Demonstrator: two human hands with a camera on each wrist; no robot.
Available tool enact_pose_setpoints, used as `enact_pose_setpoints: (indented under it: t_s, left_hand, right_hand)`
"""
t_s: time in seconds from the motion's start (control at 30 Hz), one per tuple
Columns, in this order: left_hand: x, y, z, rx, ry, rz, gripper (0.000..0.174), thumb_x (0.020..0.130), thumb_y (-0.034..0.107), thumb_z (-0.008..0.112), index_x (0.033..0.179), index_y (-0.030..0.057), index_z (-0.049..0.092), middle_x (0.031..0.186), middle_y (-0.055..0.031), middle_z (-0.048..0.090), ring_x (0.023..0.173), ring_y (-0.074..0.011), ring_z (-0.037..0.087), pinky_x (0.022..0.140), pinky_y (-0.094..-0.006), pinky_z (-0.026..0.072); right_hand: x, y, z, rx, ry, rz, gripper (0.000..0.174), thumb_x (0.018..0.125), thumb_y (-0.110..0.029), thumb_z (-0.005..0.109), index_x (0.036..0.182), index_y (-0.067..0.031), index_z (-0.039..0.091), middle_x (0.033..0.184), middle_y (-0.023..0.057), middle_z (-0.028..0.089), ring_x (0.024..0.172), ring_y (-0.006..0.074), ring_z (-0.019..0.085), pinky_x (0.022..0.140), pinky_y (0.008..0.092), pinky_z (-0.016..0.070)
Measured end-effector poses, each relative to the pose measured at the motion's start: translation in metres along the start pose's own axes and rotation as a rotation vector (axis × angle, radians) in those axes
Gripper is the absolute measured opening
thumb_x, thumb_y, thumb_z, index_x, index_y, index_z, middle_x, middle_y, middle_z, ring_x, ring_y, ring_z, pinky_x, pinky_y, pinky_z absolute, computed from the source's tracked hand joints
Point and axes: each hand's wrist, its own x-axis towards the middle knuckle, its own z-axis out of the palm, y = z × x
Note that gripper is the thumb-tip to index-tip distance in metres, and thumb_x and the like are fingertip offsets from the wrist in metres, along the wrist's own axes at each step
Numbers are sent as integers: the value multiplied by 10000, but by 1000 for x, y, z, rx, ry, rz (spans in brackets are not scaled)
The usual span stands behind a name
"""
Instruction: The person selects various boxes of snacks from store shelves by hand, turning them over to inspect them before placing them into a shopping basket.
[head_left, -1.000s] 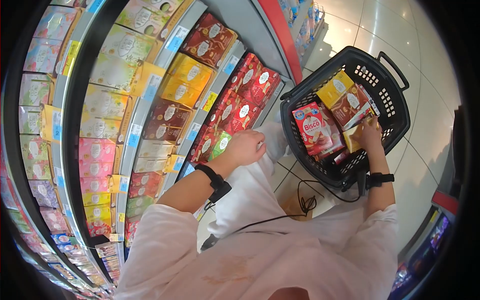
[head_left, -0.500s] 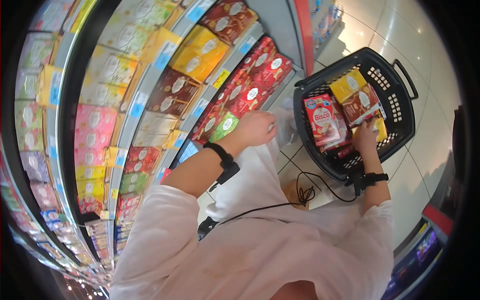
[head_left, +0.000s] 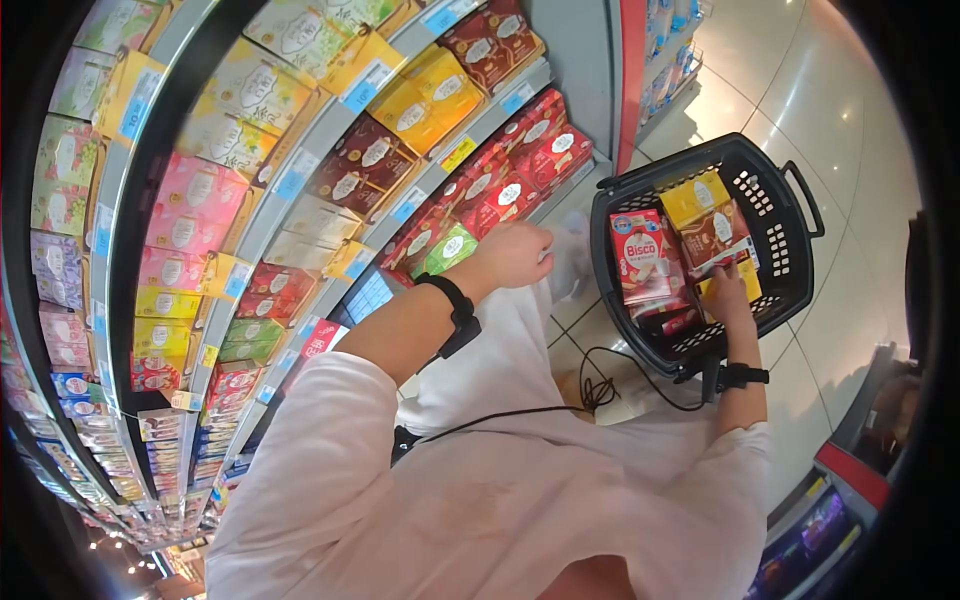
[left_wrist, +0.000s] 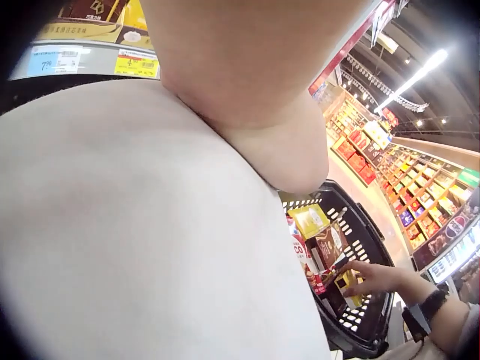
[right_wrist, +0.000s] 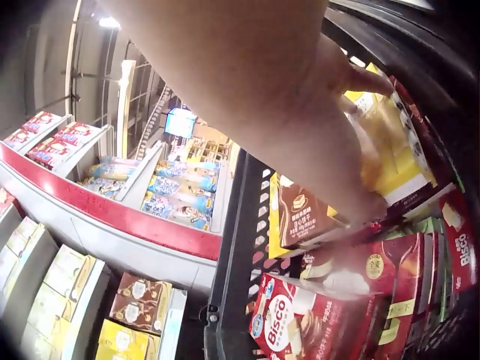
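A supermarket aisle: shelves [head_left: 300, 180] of colourful boxes stand over a pale tiled floor [head_left: 850, 120]. A black basket [head_left: 775, 200] full of boxes sits on the floor. The right hand [head_left: 728, 290] reaches inside and pinches a yellow box [head_left: 748, 278] near a red Bisco box [head_left: 640, 255]. The left hand [head_left: 512, 255] rests on the person's knee [head_left: 500, 340], fingers loosely curled and holding nothing.

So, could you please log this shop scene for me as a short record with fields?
Place: shop aisle, shelves of boxes
Left hand: rests on leg, underside hidden
Right hand: in basket, grips yellow box
Also in basket: red Bisco box, brown box
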Motion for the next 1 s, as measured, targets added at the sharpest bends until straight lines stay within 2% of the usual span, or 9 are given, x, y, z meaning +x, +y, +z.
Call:
enact_pose_setpoints:
  t_s: [0.2,0.37,0.47,0.6,0.67,0.73,0.87,0.93,1.0]
  left_hand:
    - [4,-5,-3,48,25,8,211,782,278,584,787,71,625,789,-132,635,806,-343,625,686,-474,510]
    - [-8,-2,2,22,107,59,214,780,260,595,817,51,624,859,-144,634,839,-345,619,720,-465,508]
    - [7,-4,-7,53,94,98,225,782,241,605,870,34,617,891,-152,626,878,-344,610,754,-461,501]
    - [72,-30,-62,328,278,25,275,786,236,628,948,18,589,967,-179,599,926,-358,588,775,-456,495]
    - [109,-48,-91,439,462,-3,289,775,234,640,952,11,585,1008,-178,589,934,-355,587,787,-448,498]
    - [146,-76,-113,573,551,-82,324,770,229,648,997,10,575,1029,-169,586,968,-343,580,808,-445,497]
    - [187,-96,-150,658,539,-358,464,804,264,640,1160,-5,512,1155,-160,543,1079,-328,555,864,-427,497]
    - [195,-102,-156,666,433,-519,524,823,280,628,1224,-18,469,1242,-164,519,1135,-326,550,905,-416,494]
    - [199,-115,-158,644,432,-561,561,837,290,611,1269,-21,434,1319,-173,493,1186,-326,535,933,-417,487]
  right_hand:
    - [0,13,1,117,22,-72,502,734,-212,712,1193,-46,593,1405,306,370,1183,432,511,982,441,464]
    - [-19,-4,-34,182,-51,-52,473,755,-270,689,1155,-26,624,1211,242,579,1086,383,588,938,431,484]
    - [-38,-16,-64,230,-138,-47,475,762,-289,688,1157,-32,627,1149,243,614,1076,383,593,929,428,483]
    - [-51,-10,-69,328,-142,-45,522,772,-310,689,1221,-55,611,1116,253,633,1044,388,610,916,418,486]
    - [-53,-6,-67,353,-158,-24,548,776,-305,682,1248,-43,592,1123,256,634,1071,373,606,934,411,476]
    - [-51,1,-60,319,-162,-9,553,777,-322,690,1243,-40,594,1132,243,636,1038,375,619,919,416,488]
    - [-52,1,-66,330,-155,3,521,794,-327,679,1213,-30,600,1121,227,640,1055,362,614,920,419,487]
    - [-48,5,-60,318,-135,-15,505,799,-342,677,1192,-33,603,1106,223,641,1048,362,614,912,422,489]
    - [-43,5,-57,323,-121,-33,498,797,-340,678,1183,-33,606,1082,222,644,1030,362,618,906,420,493]
